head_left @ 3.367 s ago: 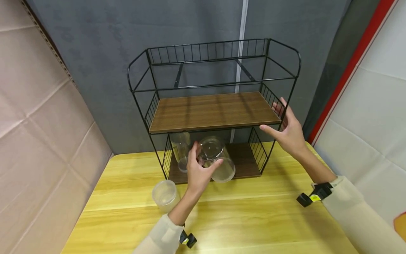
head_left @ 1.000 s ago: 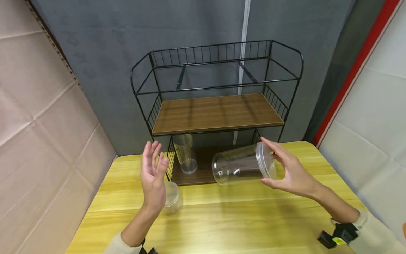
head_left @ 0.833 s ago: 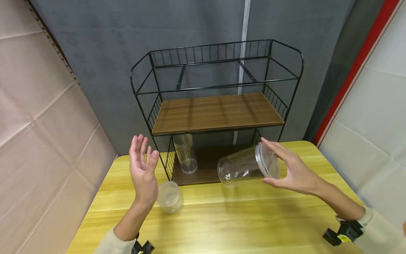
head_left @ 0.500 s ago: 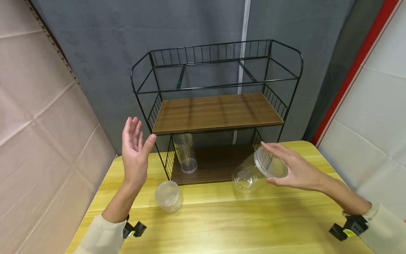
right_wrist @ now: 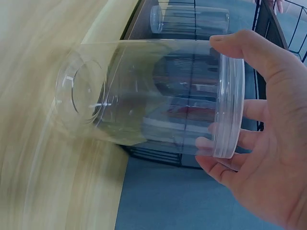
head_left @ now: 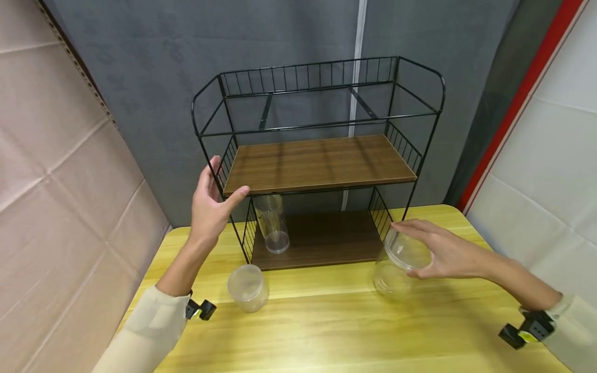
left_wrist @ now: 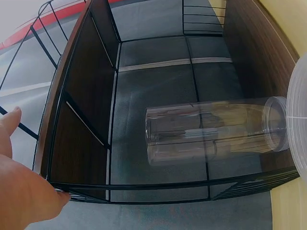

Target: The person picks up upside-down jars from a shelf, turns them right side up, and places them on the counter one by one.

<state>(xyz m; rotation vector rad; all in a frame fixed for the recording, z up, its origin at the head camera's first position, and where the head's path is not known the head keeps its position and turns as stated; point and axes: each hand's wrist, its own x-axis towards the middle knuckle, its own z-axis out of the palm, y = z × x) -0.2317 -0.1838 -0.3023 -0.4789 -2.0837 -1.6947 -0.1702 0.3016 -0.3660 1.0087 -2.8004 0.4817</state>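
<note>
My right hand [head_left: 450, 254] grips a clear plastic jar [right_wrist: 144, 91] around its lidded top, thumb on one side and fingers on the other. The jar stands nearly upright at the table, beside the rack's front right corner. At the black wire rack [head_left: 326, 161], my left hand [head_left: 210, 210] touches the left side at middle-shelf height, thumb spread in front of the shelf's corner and fingers outside the side wires. A tall clear jar [head_left: 272, 225] stands on the lower shelf at the left. A short clear tub [head_left: 248, 290] sits on the table in front of it.
The rack has two brown wooden shelf boards [head_left: 322, 163], with an open wire frame on top. It stands on a yellow wood-grain table [head_left: 322, 321] against a grey cloth wall [head_left: 289, 31]. Pale panels [head_left: 70, 155] flank the left side.
The right hand has carried the jar rightward, from lying tilted before the lower shelf to nearly upright. The left hand has gone from raised beside the rack to its left side.
</note>
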